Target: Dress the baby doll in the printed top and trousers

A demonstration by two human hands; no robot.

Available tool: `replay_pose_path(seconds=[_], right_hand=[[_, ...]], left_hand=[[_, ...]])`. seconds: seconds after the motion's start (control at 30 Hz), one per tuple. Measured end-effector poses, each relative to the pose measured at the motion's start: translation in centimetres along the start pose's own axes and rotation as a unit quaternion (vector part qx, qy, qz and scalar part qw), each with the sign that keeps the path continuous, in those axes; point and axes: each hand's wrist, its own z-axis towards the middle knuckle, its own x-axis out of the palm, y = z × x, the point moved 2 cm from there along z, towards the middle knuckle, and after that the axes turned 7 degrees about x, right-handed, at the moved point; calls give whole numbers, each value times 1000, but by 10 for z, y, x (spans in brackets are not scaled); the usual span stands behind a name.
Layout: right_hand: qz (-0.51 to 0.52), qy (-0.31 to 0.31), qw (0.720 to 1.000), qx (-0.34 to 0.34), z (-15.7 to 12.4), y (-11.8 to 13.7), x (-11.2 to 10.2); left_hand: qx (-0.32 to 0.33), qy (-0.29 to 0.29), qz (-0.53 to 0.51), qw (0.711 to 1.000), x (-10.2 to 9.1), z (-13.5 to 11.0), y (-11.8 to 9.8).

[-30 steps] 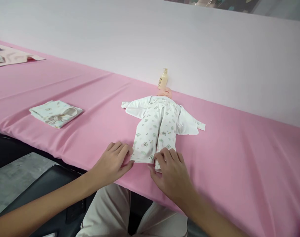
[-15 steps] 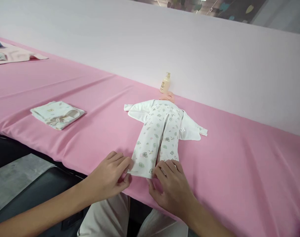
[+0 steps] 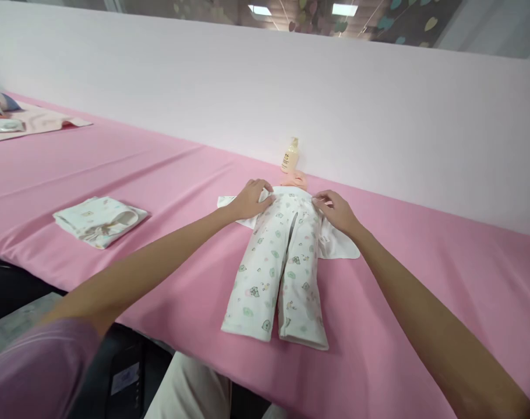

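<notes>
A small pair of white baby pants [image 3: 286, 262] with a printed pattern lies flat, legs toward me. Beneath its waist is a white baby top [image 3: 338, 241], whose sleeves stick out on both sides. My left hand [image 3: 253, 201] pinches the left end of the waistband, thumb and fingers close together. At the waistband's right end, my right hand [image 3: 336, 210] has its fingertips closed on the cloth. Behind the waistband sits a peach-coloured item [image 3: 296, 179], partly covered.
Pink cloth [image 3: 182, 314] covers the long table. A pump bottle [image 3: 290, 156] stands against the white wall [image 3: 400, 128]. To the left lies a folded patterned garment [image 3: 101, 221]; farther left, a pale pink cloth [image 3: 46, 120] carries several items. Below is a black chair [image 3: 125, 372].
Both hands have moved from the leg hems up to the waistband, away from me. The pant legs now lie free with the hems uncovered. The camera view has tilted up slightly.
</notes>
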Motion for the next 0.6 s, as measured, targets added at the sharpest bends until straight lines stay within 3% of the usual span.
replay_pose_path(seconds=[0.07, 0.13, 0.2, 0.27, 0.33, 0.43, 0.5, 0.6], right_hand=[[-6, 47, 999, -12, 28, -13, 1], [-16, 102, 994, -30, 42, -20, 1], [-9, 157, 987, -39, 48, -26, 2], [38, 174, 984, -26, 49, -30, 5], [95, 136, 986, 10, 50, -35, 13], [102, 54, 992, 55, 48, -41, 26], [46, 15, 998, 35, 44, -43, 30], [-51, -13, 998, -39, 31, -48, 23]], left_hand=[[1, 48, -6, 999, 14, 36, 18], [6, 98, -22, 995, 22, 57, 32], [17, 136, -44, 990, 24, 66, 42], [18, 164, -74, 984, 24, 68, 48], [-13, 151, -105, 983, 27, 68, 53], [-69, 70, -123, 987, 34, 66, 56], [-72, 32, -110, 991, 38, 63, 54], [-27, 36, -81, 996, 37, 53, 51]])
